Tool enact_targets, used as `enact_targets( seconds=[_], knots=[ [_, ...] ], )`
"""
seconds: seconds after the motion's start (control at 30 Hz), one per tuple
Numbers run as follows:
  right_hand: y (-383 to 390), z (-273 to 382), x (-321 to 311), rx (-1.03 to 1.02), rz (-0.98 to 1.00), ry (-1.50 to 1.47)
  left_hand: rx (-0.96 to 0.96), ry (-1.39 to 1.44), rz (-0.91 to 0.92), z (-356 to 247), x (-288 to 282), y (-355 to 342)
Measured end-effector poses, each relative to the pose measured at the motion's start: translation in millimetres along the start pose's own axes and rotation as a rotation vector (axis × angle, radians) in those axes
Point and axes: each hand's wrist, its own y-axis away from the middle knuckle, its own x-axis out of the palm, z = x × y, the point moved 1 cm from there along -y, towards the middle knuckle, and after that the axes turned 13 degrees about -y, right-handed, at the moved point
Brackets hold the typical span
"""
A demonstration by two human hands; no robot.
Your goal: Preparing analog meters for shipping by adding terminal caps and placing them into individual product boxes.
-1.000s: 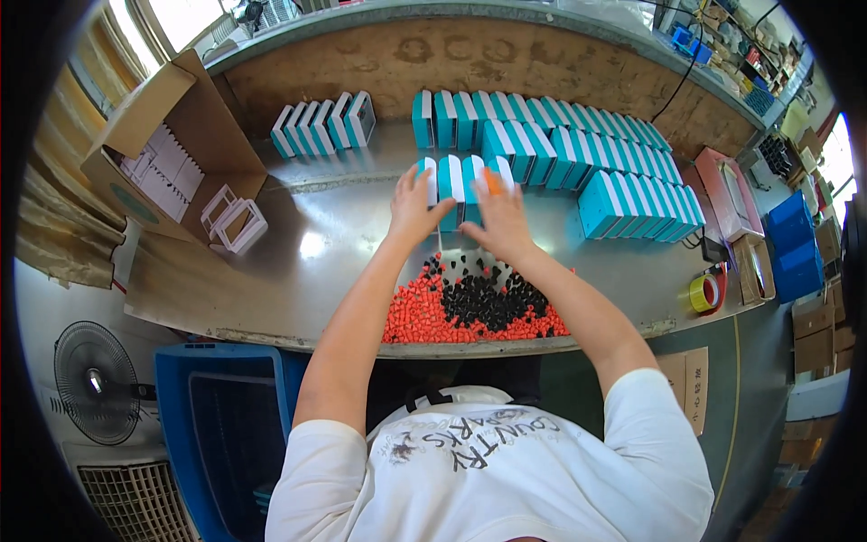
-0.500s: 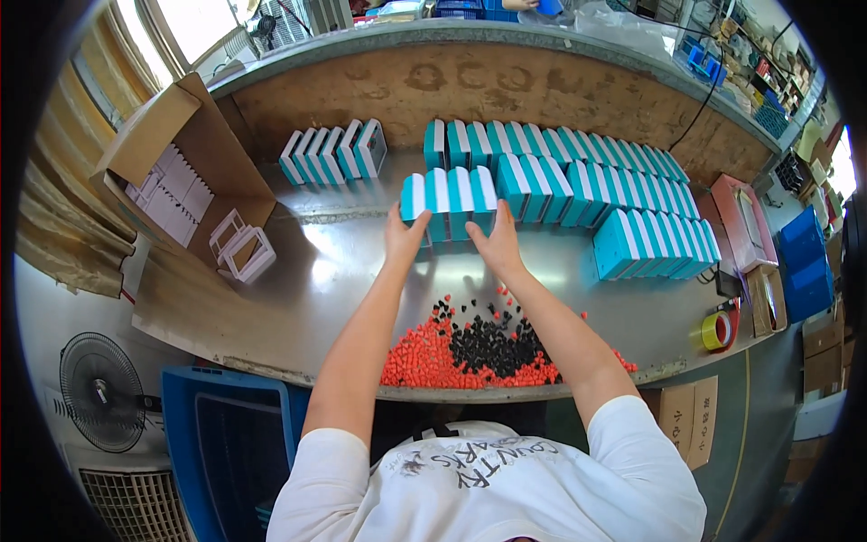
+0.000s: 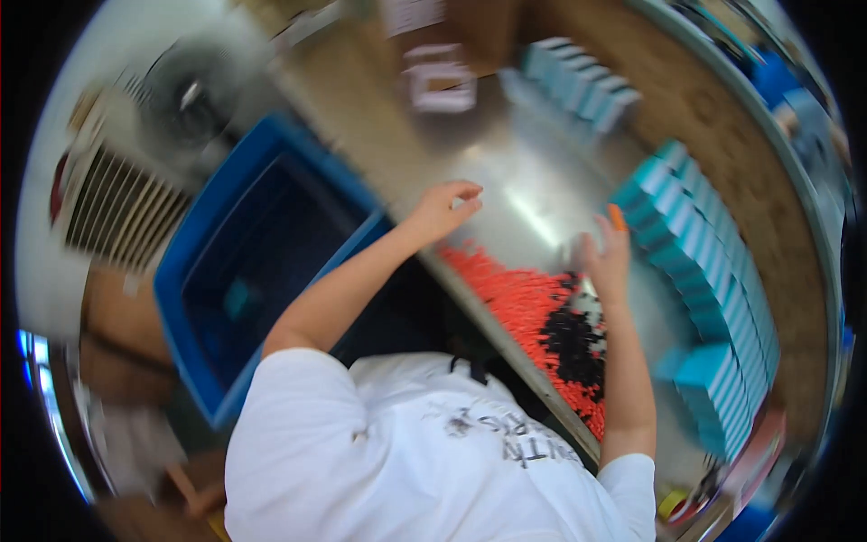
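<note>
My left hand hovers over the near edge of the metal table, fingers loosely curved, thumb apart, nothing held. Over the table to its right is my right hand, blurred, empty, fingers apart, with an orange cover on one fingertip. Small red pieces lie heaped along the near edge, between and below the hands. Black pieces form a patch beside them, close to my right forearm. Teal-and-white boxes stand in tight rows to the right of my right hand.
A large blue bin stands left of the table, with a small teal item inside. A shorter row of teal-and-white boxes and white plastic frames sit at the top. A fan and a yellow tape roll are farther out.
My view has turned sharply left toward the blue bin. Both hands have let go of the teal-and-white boxes they held between them and have drawn away and apart.
</note>
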Motion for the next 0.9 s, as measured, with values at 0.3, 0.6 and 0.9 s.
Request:
enact_targets(
  seconds=[0.3,0.6,0.9],
  knots=[
    [-16,98,74,-0.076,0.383,-0.069,-0.916,-0.555,-0.328,208,-159,238],
    [15,170,169,-0.005,0.504,-0.044,-1.862,-0.499,-0.291,366,-224,432],
    [38,201,228,-0.114,0.502,0.054,-1.899,-0.364,-0.434,472,-231,463]
  ],
)
